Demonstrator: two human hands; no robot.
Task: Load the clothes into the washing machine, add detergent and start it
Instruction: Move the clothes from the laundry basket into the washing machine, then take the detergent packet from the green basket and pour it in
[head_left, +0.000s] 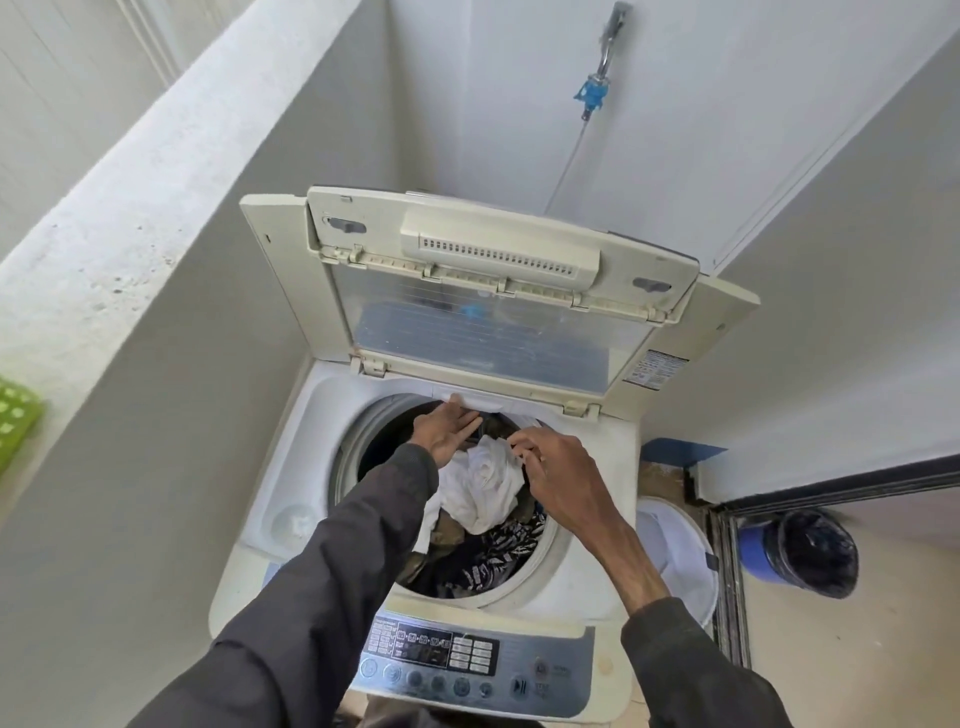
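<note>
Right grip (561, 478) pinches white garment (488, 483), inside drum (347, 457)

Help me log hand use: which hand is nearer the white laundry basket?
Right. The right hand is over the drum on its right side, toward the basket; the left hand is at the drum's far rim.

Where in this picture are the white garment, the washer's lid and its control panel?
white garment (488, 488), head view, on its bunched middle.
lid (483, 322), head view, on its clear window.
control panel (470, 656), head view, on its block of pale buttons.
</note>
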